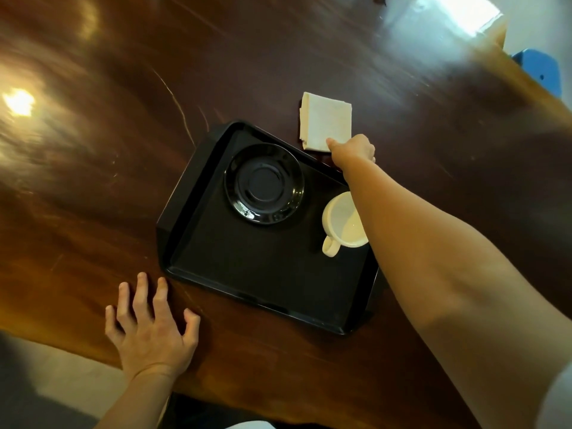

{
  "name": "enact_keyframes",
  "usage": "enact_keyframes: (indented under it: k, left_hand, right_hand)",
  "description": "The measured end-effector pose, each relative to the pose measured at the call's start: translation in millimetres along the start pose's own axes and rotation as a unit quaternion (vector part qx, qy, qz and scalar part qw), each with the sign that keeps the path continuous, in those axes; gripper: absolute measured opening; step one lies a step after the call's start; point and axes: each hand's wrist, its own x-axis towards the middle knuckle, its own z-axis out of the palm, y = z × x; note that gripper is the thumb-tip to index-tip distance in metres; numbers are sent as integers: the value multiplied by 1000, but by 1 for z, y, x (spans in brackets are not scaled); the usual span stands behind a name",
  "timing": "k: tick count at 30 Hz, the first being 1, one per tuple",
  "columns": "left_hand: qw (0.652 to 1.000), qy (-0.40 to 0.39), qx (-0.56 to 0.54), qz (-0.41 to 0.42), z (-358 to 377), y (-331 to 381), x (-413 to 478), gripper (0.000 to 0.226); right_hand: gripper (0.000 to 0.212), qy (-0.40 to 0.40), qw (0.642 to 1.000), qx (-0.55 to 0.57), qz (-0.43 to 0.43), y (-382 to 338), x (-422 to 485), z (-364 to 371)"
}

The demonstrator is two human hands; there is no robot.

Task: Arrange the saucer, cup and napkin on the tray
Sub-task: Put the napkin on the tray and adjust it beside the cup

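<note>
A black rectangular tray (247, 274) lies on the dark wooden table. A black saucer (264, 183) rests in its far half. A cream cup (342, 222) stands upright on the tray's right side, handle toward me, partly hidden by my right forearm. A folded cream napkin (325, 119) lies on the table just beyond the tray's far right corner. My right hand (351, 150) reaches over the tray and pinches the napkin's near corner. My left hand (148, 326) rests flat on the table with fingers spread, left of the tray's near corner.
The glossy wooden table (123, 134) stretches far to the left and back, with bright light glare on it. Its right edge runs diagonally at the upper right, where a blue object (540, 71) sits beyond it. The near table edge lies under my left wrist.
</note>
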Motion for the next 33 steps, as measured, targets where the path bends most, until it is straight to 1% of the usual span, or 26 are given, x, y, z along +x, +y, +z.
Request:
enact_keyframes:
  k: [3,9,11,13,15,18,21,24,30,33]
  left_hand:
    - [1000,0,4,-2,1,0,0,71]
    - [1000,-6,8,1,2,-2,-1,71]
    - [1000,-5,11,3,3,-3,-1,71]
    - [1000,-5,13,4,5,-3,-1,71]
    - [1000,-4,9,3,4,-3,-1,71]
    - [1000,-6,7,3,2,-2,-1,71]
    - [1000,-4,8,3,2,-2,-1,72]
    - [1000,-6,8,2,2,-1,-1,72]
    - [1000,-4,7,5,1,-1,-1,70]
    - [1000,-4,8,2,0,-1,-1,70]
  right_hand:
    - [51,16,1000,21,4,-2,6,3]
    - [38,-26,989,130,65,-9,11,2]
    - [33,-26,982,174,72,-11,7,0]
    - [27,-19,970,233,68,-14,4,-3]
    - [23,-25,949,308,68,-15,-2,-8]
    - [23,-50,921,384,54,-14,-15,-18]
    - [24,-68,908,412,18,-6,-32,-28]
    - [24,-75,906,416,-6,7,-53,-39]
    - [18,-141,874,465,19,46,-105,-50]
    - [16,-163,868,469,23,63,-131,-50]
